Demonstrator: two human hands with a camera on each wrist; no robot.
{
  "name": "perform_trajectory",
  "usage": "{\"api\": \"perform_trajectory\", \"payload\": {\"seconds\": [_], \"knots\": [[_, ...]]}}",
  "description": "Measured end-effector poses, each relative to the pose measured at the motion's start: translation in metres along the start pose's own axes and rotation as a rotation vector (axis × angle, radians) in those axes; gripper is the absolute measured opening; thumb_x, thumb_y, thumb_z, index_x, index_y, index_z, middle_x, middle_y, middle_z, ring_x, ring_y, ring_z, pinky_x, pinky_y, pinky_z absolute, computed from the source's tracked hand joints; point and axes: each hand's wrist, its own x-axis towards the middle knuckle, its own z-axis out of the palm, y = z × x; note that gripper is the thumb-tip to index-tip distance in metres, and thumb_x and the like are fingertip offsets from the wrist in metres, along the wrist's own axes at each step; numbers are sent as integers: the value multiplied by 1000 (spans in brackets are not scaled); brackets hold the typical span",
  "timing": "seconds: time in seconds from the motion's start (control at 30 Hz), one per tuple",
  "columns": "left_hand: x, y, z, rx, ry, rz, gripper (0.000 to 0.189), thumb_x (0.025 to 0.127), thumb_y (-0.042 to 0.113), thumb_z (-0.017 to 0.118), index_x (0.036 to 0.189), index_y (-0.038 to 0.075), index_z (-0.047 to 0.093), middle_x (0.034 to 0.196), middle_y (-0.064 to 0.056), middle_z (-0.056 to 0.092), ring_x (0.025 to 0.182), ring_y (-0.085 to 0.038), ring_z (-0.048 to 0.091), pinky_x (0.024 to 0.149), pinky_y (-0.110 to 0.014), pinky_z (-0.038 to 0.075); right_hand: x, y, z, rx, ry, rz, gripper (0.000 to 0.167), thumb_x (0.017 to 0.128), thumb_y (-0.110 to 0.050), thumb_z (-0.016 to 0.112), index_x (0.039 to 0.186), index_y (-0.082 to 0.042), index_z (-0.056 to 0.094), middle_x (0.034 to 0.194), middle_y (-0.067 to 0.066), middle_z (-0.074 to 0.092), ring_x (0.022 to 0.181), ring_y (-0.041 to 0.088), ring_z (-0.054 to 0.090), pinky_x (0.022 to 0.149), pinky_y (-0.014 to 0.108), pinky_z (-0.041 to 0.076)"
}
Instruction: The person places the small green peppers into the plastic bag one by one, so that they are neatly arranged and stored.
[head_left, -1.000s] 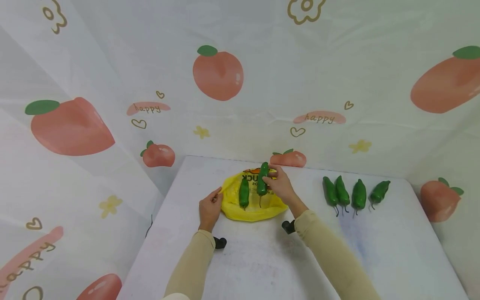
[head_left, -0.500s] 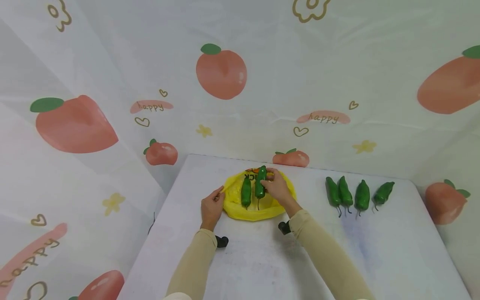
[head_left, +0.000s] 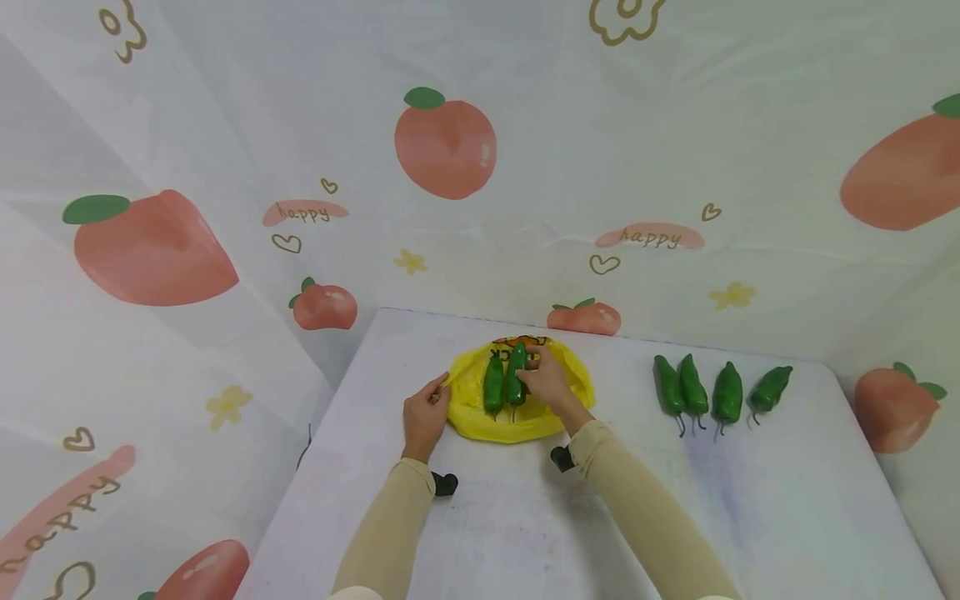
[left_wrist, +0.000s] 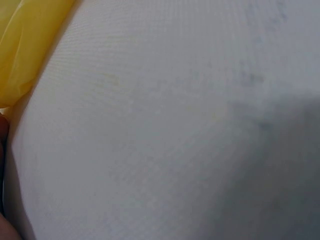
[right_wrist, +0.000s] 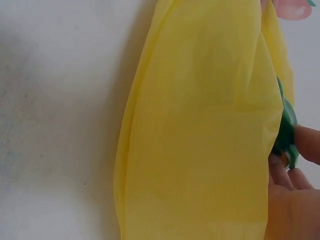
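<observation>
We see two long, plain, light tan sleeves (head_left: 390,525) with bunched-up cuffs (head_left: 589,442), and a little black lump (head_left: 447,484) (smooth and round-ended) poking out by each cuff.

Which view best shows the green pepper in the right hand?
The head view: the green pepper shows nearly whole, held by the right hand. The right wrist view shows only part beyond the yellow plastic bag; the left wrist view, none.

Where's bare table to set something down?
Free: table right of the right sleeve, nearer than the four loose peppers; also the gap between them and the yellow bag. Crowded: the bag's mouth, with left hand, right hand and two peppers.
</observation>
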Motion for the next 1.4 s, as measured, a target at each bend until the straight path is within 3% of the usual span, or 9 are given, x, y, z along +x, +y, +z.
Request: {"api": "perform_trajectory", "payload": {"seconds": [0.2, 0.57, 0.83, 1.0, 1.4], "knots": [[0, 1, 1, -5, -5, -9, 29, 97, 23, 67, 124, 26, 76, 87, -1, 74, 59, -11, 50, 55, -21, 40, 0, -1, 2, -42, 0, 13, 55, 102, -15, 62, 153, -9, 41, 137, 23, 58, 120, 35, 62, 98, 46, 55], [0, 4, 2, 29, 35, 10, 29, 95, 19, 68, 122, 23, 77, 85, -2, 75, 58, -8, 48, 55, -18, 39, 3, 2, 5, -67, -5, 21, 56, 101, -13, 64, 153, -8, 44, 137, 23, 59, 121, 35, 61, 97, 46, 55], [1, 6, 1, 26, 10, -12, 29, 96, 20, 67, 124, 25, 76, 86, -1, 75, 57, -9, 47, 55, -20, 39, 4, 3, 4, -90, 7, 27, 51, 100, -14, 65, 148, -5, 49, 125, 20, 63, 107, 31, 63, 89, 40, 55], [0, 6, 1, 25, -2, -14, 29, 97, 21, 67, 124, 26, 76, 86, -1, 74, 57, -11, 47, 54, -21, 38, 4, 5, 4, -84, -7, 43, 49, 100, -14, 65, 145, -4, 52, 124, 20, 64, 106, 30, 63, 89, 39, 55], [-2, 3, -2, 25, 9, -4, 30, 96, 20, 66, 123, 26, 76, 86, -1, 75, 57, -10, 47, 56, -21, 40, 6, 10, 7, -109, -57, 33, 46, 100, -13, 64, 143, -2, 56, 133, 22, 64, 122, 35, 62, 100, 46, 54]]}}
